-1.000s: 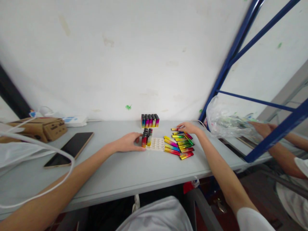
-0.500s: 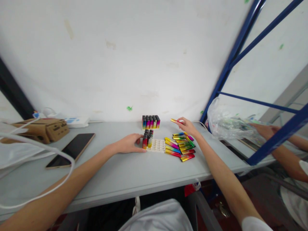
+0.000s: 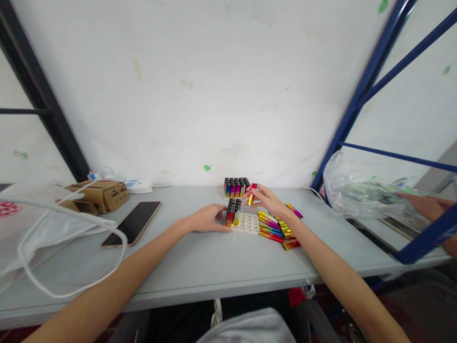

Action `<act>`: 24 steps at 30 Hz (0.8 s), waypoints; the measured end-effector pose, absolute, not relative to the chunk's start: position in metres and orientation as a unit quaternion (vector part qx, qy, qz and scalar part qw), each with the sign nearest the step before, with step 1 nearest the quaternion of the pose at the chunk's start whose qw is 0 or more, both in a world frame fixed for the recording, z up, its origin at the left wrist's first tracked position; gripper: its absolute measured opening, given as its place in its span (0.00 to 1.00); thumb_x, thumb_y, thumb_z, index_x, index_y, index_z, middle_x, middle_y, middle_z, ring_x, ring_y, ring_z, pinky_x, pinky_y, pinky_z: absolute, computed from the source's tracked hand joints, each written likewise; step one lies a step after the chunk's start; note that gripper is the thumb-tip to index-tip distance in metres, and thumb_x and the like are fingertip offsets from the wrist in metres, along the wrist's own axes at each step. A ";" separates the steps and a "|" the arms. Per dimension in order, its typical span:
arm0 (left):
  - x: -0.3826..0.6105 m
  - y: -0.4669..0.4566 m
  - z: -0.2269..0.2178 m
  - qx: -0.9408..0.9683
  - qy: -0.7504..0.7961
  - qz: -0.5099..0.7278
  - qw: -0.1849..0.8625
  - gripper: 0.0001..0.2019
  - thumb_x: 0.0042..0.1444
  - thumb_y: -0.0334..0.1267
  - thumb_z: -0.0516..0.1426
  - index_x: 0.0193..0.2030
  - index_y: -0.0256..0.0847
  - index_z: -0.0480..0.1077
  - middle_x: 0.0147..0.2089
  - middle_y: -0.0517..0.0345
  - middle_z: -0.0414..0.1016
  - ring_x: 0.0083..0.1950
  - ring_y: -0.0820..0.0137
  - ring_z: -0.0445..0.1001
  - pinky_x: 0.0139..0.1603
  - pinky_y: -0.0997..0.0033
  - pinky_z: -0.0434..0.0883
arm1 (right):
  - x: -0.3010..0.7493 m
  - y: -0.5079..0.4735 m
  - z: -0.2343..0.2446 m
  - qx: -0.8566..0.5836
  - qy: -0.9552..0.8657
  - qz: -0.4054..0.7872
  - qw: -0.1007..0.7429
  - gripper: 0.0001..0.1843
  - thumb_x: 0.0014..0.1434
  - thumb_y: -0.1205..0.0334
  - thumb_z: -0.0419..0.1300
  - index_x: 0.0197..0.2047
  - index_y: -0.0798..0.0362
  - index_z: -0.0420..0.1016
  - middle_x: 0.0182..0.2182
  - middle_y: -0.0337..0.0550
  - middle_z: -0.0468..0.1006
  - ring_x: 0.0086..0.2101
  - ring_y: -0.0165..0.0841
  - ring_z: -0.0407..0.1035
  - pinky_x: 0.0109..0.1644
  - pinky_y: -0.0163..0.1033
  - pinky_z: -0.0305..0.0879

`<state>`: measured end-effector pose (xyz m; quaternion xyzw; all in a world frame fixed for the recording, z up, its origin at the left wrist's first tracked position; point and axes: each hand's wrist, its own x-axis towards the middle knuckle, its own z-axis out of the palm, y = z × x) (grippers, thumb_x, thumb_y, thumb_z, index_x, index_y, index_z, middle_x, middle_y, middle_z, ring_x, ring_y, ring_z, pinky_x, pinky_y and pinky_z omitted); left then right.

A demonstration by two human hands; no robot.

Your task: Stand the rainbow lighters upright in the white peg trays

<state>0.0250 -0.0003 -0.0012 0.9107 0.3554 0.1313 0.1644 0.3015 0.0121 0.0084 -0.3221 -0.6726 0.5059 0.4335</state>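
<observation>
My left hand (image 3: 209, 218) grips the left end of a white tray (image 3: 249, 223), thumb at the front corner and fingers curled behind. Several lighters (image 3: 229, 218) with black tops stand upright in the tray's left rows, beside those fingers; bare round sockets show to the right. Above the tray's back right, my right hand (image 3: 267, 200) pinches a shiny red and gold lighter (image 3: 252, 194), held nearly upright. Under my right wrist lies a pile of metallic coloured lighters (image 3: 273, 228), partly hidden by the forearm.
A full block of upright lighters (image 3: 235, 187) stands near the wall. On the left are a phone (image 3: 135, 224), a cardboard box (image 3: 107, 195), a plastic bag (image 3: 39, 228) and a looping white cable (image 3: 123, 238). A blue metal frame (image 3: 342, 124) and another person's hand (image 3: 417, 205) are at right.
My right hand has moved left from above the pile to over the tray, turning the lighter from flat to nearly upright. My left hand stays at the tray. The camera view has shifted.
</observation>
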 end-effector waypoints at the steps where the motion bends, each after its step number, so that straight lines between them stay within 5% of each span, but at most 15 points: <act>1: 0.025 0.000 -0.001 0.911 0.354 0.132 0.165 0.34 0.50 0.66 0.62 0.51 0.37 0.73 0.41 0.51 0.76 0.40 0.59 0.74 0.42 0.66 0.69 | 0.299 0.012 0.004 -0.324 -0.683 0.493 0.431 0.24 0.63 0.39 0.60 0.49 0.50 0.69 0.41 0.46 0.80 0.38 0.36 0.75 0.40 0.42 0.73; 4: 0.025 0.001 -0.001 0.910 0.356 0.131 0.164 0.34 0.50 0.65 0.62 0.51 0.37 0.73 0.41 0.51 0.76 0.40 0.59 0.74 0.41 0.66 0.68 | 0.295 0.012 -0.004 -0.340 -0.687 0.457 0.452 0.25 0.63 0.38 0.58 0.50 0.50 0.67 0.29 0.37 0.75 0.36 0.36 0.74 0.42 0.42 0.71; 7: 0.024 0.002 -0.002 0.910 0.359 0.125 0.165 0.34 0.50 0.66 0.61 0.51 0.36 0.73 0.40 0.51 0.76 0.39 0.59 0.74 0.40 0.66 0.68 | 0.292 0.011 -0.007 -0.353 -0.650 0.469 0.483 0.23 0.62 0.36 0.58 0.45 0.47 0.63 0.28 0.32 0.69 0.28 0.31 0.70 0.36 0.39 0.69; 10: 0.024 0.002 -0.002 0.909 0.361 0.123 0.167 0.34 0.50 0.66 0.61 0.51 0.36 0.73 0.41 0.50 0.76 0.40 0.59 0.74 0.40 0.66 0.68 | 0.289 0.009 -0.009 -0.358 -0.611 0.509 0.490 0.24 0.61 0.35 0.58 0.40 0.47 0.62 0.25 0.30 0.62 0.19 0.25 0.54 0.23 0.33 0.54; 14: 0.025 0.002 -0.002 0.910 0.361 0.123 0.163 0.34 0.50 0.66 0.61 0.51 0.36 0.73 0.40 0.51 0.76 0.39 0.59 0.73 0.40 0.66 0.67 | 0.284 0.005 -0.012 -0.405 -0.582 0.530 0.466 0.33 0.61 0.26 0.48 0.26 0.49 0.55 0.18 0.29 0.47 0.19 0.25 0.39 0.20 0.32 0.36; 18: 0.025 0.002 -0.002 0.912 0.357 0.125 0.161 0.34 0.50 0.67 0.61 0.50 0.36 0.73 0.38 0.53 0.75 0.38 0.60 0.73 0.39 0.67 0.67 | 0.279 -0.001 -0.012 -0.453 -0.579 0.483 0.475 0.32 0.64 0.32 0.47 0.21 0.48 0.48 0.16 0.31 0.45 0.18 0.25 0.37 0.19 0.34 0.35; 24: 0.025 0.001 -0.002 0.910 0.357 0.140 0.159 0.34 0.50 0.66 0.61 0.50 0.37 0.74 0.38 0.54 0.75 0.37 0.61 0.73 0.39 0.67 0.66 | 0.279 -0.003 -0.013 -0.454 -0.607 0.444 0.477 0.28 0.67 0.44 0.45 0.19 0.48 0.51 0.14 0.31 0.47 0.16 0.25 0.40 0.19 0.34 0.37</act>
